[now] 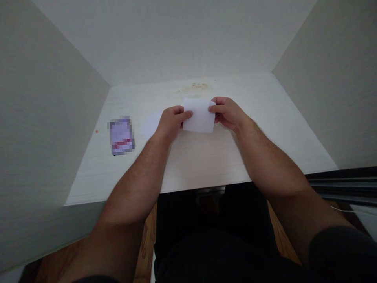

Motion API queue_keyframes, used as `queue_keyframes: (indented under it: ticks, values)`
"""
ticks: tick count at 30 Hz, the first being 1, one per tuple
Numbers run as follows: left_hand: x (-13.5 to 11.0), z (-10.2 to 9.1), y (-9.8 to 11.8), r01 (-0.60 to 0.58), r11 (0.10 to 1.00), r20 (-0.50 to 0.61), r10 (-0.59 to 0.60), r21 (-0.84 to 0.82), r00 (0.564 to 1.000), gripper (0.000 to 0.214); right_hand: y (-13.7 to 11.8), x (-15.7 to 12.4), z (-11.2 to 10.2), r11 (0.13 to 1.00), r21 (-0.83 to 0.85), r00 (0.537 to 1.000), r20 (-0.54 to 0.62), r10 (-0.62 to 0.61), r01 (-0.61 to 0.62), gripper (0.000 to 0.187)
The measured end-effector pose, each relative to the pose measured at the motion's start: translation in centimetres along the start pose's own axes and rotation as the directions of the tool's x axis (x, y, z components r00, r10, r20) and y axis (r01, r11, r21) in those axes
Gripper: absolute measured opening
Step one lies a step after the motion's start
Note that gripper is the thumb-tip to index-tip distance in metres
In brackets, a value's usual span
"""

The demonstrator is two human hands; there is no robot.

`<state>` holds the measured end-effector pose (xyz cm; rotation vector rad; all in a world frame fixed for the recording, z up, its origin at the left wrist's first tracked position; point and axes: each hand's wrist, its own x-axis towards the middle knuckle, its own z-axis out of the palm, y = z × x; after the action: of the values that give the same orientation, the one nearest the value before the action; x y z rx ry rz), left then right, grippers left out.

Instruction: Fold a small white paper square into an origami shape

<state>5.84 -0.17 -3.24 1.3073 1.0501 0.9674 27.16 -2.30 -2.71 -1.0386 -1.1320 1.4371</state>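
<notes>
A small white sheet of paper [199, 120], nearly square, is held up over the white tabletop [203, 165]. My left hand [172, 121] pinches its left edge, thumb on the face towards me and fingers behind. At the upper right edge, my right hand [228, 112] grips the same sheet between thumb and fingers. No writing shows on the side facing me. The fingertips behind the paper are hidden.
A phone-sized rectangle [121, 135], blurred out by pixels, lies on the tabletop to the left. Brownish stains [199, 85] mark the back of the surface. Pale walls [188, 43] enclose it at the back and both sides. A tiny orange speck [96, 131] sits at the left.
</notes>
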Motion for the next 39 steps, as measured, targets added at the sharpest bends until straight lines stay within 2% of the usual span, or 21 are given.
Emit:
queue_keyframes:
  ticks: [4,7,10,13,16,17,19,20,22,25,29,36,39]
  values:
    - [-0.5,0.2,-0.1,-0.035,0.999,-0.102,0.038,0.033,0.994,0.025,-0.1,0.1,0.2,0.998,-0.051,0.991,-0.121,-0.051,0.045,0.027]
    - [-0.6,0.2,-0.5,-0.051,0.998,-0.141,0.056,0.037,0.988,0.027,-0.1,0.0,0.5,0.991,-0.122,0.988,-0.137,-0.070,0.053,0.029]
    - [-0.5,0.2,-0.8,-0.014,0.999,-0.144,0.020,0.039,0.989,0.028,0.2,-0.1,0.8,0.962,-0.250,0.976,-0.156,-0.149,0.107,0.030]
    - [-0.4,0.1,-0.8,-0.030,1.000,-0.130,0.031,0.008,0.991,0.023,0.3,-0.2,1.0,0.946,-0.288,0.962,-0.182,-0.205,0.147,0.025]
    - [-0.4,0.0,-0.4,-0.049,0.997,-0.165,0.039,-0.055,0.986,0.020,-0.2,-0.5,1.3,0.951,-0.262,0.947,-0.228,-0.228,0.166,0.009]
    - [-0.5,0.0,-0.3,-0.057,0.995,-0.172,0.043,-0.081,0.984,0.020,-0.4,-0.6,1.4,0.950,-0.249,0.943,-0.223,-0.246,0.188,0.016]
    - [-0.5,-0.2,0.0,-0.064,0.988,-0.191,0.037,-0.138,0.981,0.021,-0.6,-0.9,1.5,0.946,-0.232,0.949,-0.165,-0.269,0.228,0.047]
    - [-0.6,-0.3,0.1,-0.064,0.985,-0.202,0.031,-0.159,0.979,0.021,-0.6,-0.9,1.6,0.943,-0.229,0.953,-0.128,-0.275,0.241,0.056]
    - [-0.6,-0.4,0.2,-0.057,0.982,-0.221,0.017,-0.178,0.975,0.022,-0.4,-1.0,1.6,0.937,-0.241,0.962,-0.041,-0.271,0.253,0.062]
    - [-0.7,-0.4,0.2,-0.029,0.986,-0.221,-0.009,-0.166,0.975,0.023,0.2,-1.0,1.4,0.926,-0.294,0.971,0.038,-0.238,0.238,0.041]
    - [-0.9,-0.4,0.5,-0.012,0.985,-0.199,-0.023,-0.173,0.980,0.023,0.5,-0.9,1.3,0.915,-0.297,0.959,0.008,-0.283,0.272,0.015]
    - [-1.5,-0.5,1.0,0.036,0.946,-0.092,-0.069,-0.323,0.993,0.024,0.1,-1.1,1.7,0.932,-0.221,0.949,-0.069,-0.307,0.285,0.015]
    - [-1.5,-0.5,0.9,0.070,0.949,-0.030,-0.083,-0.308,0.996,0.021,0.0,-1.1,2.0,0.939,-0.196,0.940,-0.141,-0.312,0.282,0.014]
